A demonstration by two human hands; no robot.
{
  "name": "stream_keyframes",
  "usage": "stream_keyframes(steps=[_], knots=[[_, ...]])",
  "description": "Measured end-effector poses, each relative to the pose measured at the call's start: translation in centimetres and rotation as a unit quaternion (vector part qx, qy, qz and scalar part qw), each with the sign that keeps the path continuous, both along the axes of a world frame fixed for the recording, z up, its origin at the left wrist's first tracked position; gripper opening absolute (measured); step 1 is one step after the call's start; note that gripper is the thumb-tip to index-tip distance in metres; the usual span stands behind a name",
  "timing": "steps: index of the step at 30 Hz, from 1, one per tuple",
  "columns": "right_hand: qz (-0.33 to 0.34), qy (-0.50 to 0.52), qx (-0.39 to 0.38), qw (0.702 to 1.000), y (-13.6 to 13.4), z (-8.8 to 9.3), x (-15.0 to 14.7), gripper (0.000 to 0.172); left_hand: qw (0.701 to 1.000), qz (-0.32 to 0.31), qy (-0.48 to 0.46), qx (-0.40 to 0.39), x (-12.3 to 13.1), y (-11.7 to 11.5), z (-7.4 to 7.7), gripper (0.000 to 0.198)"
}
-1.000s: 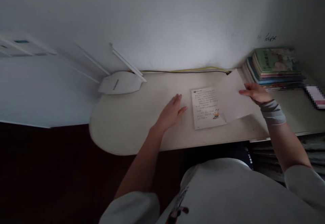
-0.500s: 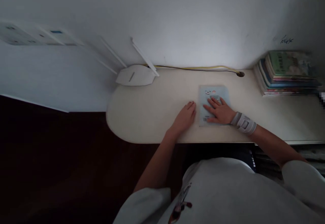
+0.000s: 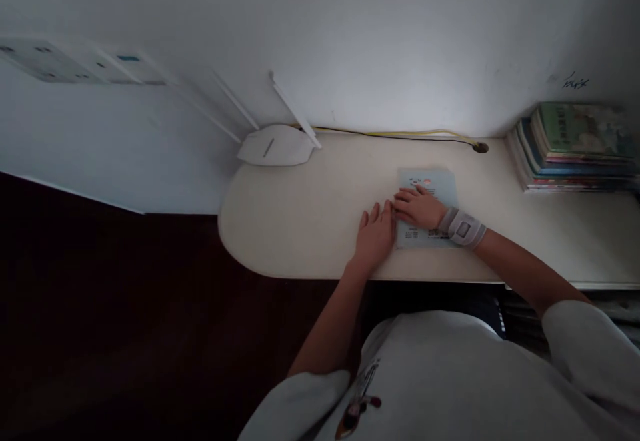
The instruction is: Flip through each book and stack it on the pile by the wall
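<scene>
A pale blue folded paper booklet [image 3: 429, 191] lies flat on the cream desk [image 3: 295, 228], with small red marks and dark print on its face. My right hand [image 3: 417, 206] rests flat across its lower left part, fingers pointing left, with a grey wrist brace [image 3: 463, 228] on the wrist. My left hand [image 3: 375, 236] lies flat on the desk, fingertips at or just touching the booklet's left edge and my right fingers. Neither hand grips anything. Part of the booklet is hidden under my right hand.
A white router [image 3: 277, 145] with raised antennas stands at the desk's back left. A yellow and black cable [image 3: 400, 133] runs along the wall to a desk grommet [image 3: 481, 147]. Several stacked books [image 3: 575, 151] sit at the back right. The desk's rounded end lies to the left.
The printed sheet with the rabbit picture is now covered by the folded pale blue side. My right hand has moved left along the booklet, and my left hand has closed in beside it.
</scene>
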State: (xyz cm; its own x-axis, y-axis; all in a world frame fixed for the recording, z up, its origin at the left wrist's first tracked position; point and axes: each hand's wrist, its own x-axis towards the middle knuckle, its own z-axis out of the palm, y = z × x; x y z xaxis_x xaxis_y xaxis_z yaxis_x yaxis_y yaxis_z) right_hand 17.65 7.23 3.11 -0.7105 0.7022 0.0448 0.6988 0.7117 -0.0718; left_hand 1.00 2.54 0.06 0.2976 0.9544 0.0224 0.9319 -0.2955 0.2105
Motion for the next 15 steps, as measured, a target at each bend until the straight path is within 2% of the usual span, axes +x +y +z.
stream_keyframes(steps=[3, 6, 11, 15], knots=[[0.007, 0.015, 0.029, 0.999, 0.2, -0.9, 0.8, 0.035, 1.000, 0.004, 0.005, -0.006, -0.1, -0.1, -0.1, 0.053], [0.034, -0.013, 0.048, 0.998, 0.8, -0.6, 1.0, 0.029, 1.000, 0.002, 0.009, -0.007, 0.0, -0.1, 0.0, 0.053], [0.133, -0.135, 0.065, 0.980, 2.4, 2.0, -0.9, 0.023, 1.000, 0.006, 0.014, -0.004, 0.0, -0.2, 0.0, 0.052], [0.164, -0.205, 0.076, 0.962, 2.9, 5.1, -1.0, 0.019, 1.000, 0.002, 0.014, -0.009, -0.1, -0.2, -0.2, 0.053]])
